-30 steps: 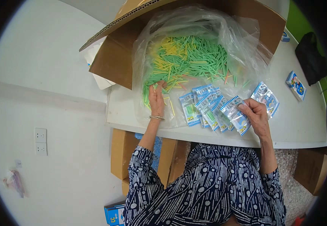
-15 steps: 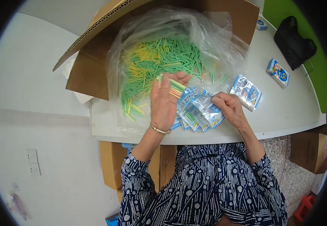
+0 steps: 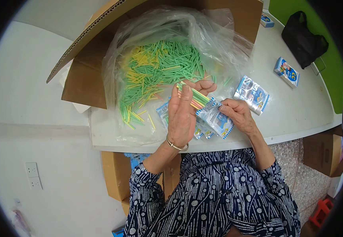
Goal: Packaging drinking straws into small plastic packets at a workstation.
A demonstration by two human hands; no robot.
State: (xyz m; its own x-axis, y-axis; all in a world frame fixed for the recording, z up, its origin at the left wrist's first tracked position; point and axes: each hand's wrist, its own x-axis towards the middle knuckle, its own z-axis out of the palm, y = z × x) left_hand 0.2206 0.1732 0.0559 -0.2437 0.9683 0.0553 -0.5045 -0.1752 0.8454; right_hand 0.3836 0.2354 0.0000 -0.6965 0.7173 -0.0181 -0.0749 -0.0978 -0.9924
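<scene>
My left hand (image 3: 180, 116) is closed around a small bundle of thin sticks (image 3: 197, 96) in green, yellow and pink, the thumb lying across them. Their lower ends point at the top of a clear, blue-edged packet (image 3: 218, 121). My right hand (image 3: 240, 114) pinches that packet by its upper corner. Whether the sticks are inside its mouth, I cannot tell. More such packets (image 3: 163, 112) lie under and beside my hands, some with green sticks showing. Beyond my left hand, a big heap of loose green and yellow sticks (image 3: 171, 61) rests in an opened clear plastic bag (image 3: 120, 39).
A cardboard box (image 3: 85, 81) opens around the bag. To the right lie a clear packet (image 3: 252, 94), a small blue-and-white box (image 3: 287, 72) and a black bag (image 3: 304, 39). The white table (image 3: 298, 114) has a curved front edge. Another cardboard box (image 3: 322, 152) stands below at right.
My left hand has moved right with the sticks, bringing their ends to the packet. The packet in my right hand now stands out from the others.
</scene>
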